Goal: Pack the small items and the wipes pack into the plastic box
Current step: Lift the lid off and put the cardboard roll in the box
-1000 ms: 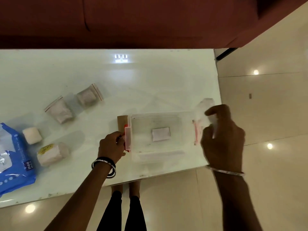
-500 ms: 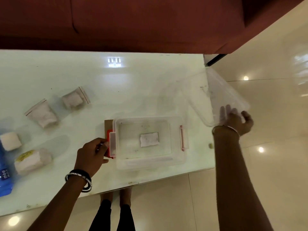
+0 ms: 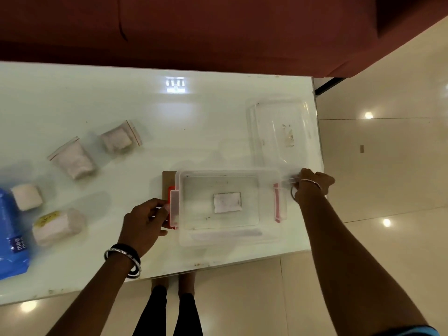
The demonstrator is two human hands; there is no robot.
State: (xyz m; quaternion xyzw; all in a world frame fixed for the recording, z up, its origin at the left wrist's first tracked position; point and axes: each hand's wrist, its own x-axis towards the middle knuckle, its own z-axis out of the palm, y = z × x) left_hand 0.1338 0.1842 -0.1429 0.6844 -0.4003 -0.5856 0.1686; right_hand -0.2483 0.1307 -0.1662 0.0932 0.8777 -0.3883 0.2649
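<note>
A clear plastic box (image 3: pixel 230 238) with red side clips stands open near the table's front edge, a white label on its floor. My left hand (image 3: pixel 145 221) grips its left clip. My right hand (image 3: pixel 312 185) holds the near edge of the clear lid (image 3: pixel 281 134), which lies flat on the table behind and to the right of the box. At the left lie two zip bags (image 3: pixel 75 158) (image 3: pixel 120 139), a white block (image 3: pixel 26 196), a wrapped roll with a yellow label (image 3: pixel 58 226), and the blue wipes pack (image 3: pixel 12 236).
The glossy white table (image 3: pixel 169 122) ends just right of the lid and just in front of the box. A brown card (image 3: pixel 168 183) lies under the box's left end. A dark red sofa (image 3: pixel 218 27) runs behind the table. Tiled floor lies to the right.
My right hand lifted the lid off the box, swung it up to the right, and now has it lying flat on the table at the back right. My left hand stayed on the left clip.
</note>
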